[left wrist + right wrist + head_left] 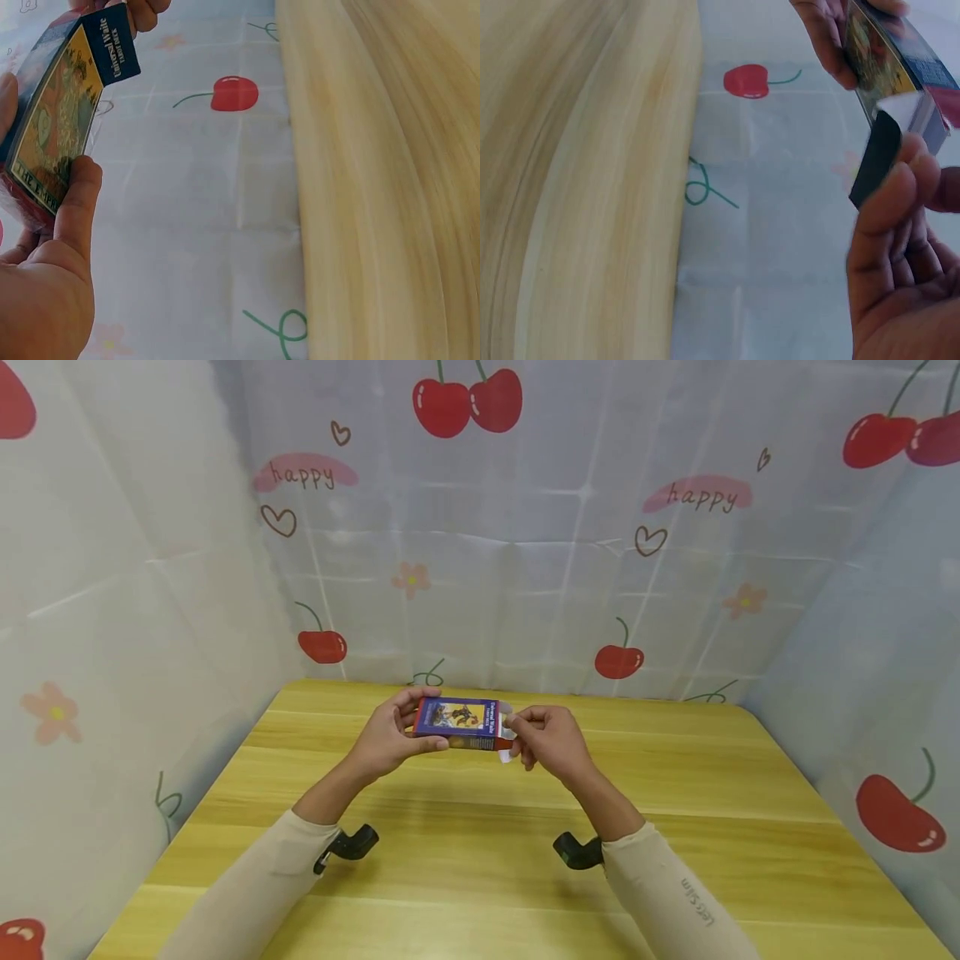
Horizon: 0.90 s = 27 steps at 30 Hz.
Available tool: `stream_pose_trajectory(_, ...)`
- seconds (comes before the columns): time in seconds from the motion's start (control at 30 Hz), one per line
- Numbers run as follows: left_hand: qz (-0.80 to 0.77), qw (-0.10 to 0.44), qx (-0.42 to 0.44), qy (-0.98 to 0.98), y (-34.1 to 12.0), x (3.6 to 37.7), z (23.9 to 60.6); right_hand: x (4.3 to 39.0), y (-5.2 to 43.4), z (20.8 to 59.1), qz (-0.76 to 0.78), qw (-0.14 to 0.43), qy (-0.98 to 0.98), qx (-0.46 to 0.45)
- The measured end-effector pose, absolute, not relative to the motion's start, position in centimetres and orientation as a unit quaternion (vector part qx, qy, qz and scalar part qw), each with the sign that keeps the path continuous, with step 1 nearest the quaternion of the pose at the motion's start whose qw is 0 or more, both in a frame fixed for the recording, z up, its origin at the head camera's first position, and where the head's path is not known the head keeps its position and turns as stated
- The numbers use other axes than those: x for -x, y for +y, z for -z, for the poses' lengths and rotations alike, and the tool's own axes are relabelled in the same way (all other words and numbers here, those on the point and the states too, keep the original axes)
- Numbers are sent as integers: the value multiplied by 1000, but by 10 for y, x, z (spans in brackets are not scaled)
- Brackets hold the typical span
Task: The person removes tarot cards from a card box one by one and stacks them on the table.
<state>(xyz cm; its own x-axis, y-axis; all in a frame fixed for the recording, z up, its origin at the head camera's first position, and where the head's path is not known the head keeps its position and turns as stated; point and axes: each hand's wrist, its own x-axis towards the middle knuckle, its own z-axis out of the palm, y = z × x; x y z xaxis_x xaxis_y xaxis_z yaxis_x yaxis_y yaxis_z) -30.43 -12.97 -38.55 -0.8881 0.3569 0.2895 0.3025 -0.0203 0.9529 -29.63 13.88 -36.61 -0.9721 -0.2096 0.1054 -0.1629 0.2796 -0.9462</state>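
Left hand [387, 737]: holds the Universal Waite tarot deck box [457, 717] by its left end, thumb along the near edge, fingers at the far side. Grip narrow, filled by the box. Risk: a hard squeeze could bow the thin card walls; a slack one could let the box twist when the other end is pulled.

Right hand [553, 742]: at the box's right end, thumb and forefinger curled onto the dark end flap [877, 159]. Whether the pinch takes in anything besides the flap, cannot tell. Risk: a sharp tug could crease the flap or tear it at its fold.

Box: purple-blue with red ends, between the two hands, raised above the table, roughly level. The mouth is at the right-hand grip; a white surface shows there, lining or contents, cannot tell. Risk: should loose cards be inside, tipping the mouth downward could spill them.

Below the grip: wood-grain table [480, 893]; anything dropped would likely land there and scatter.

Nearer the body than the grip: two black wrist mounts [356, 843], one at each pale sleeve [247, 893]; well apart from the box, slight snag risk.

Beyond the grip: cherry-printed sheet [480, 593], no contact.
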Motion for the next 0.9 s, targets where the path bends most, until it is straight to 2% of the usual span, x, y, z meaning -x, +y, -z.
stream_pose_trajectory(0.17,-670,12,-224,708,-126,304,386,298,134,371,571,-38,815,88)
stream_pose_trajectory(0.33,-664,10,-226,712,-125,303,385,299,129,371,576,-43,814,65)
stream_pose_trajectory(0.5,-662,10,-232,713,-124,302,387,300,126,370,596,-30,801,46)
stream_pose_trajectory(0.9,-649,12,-233,724,-124,301,390,306,130,370,586,60,808,16)
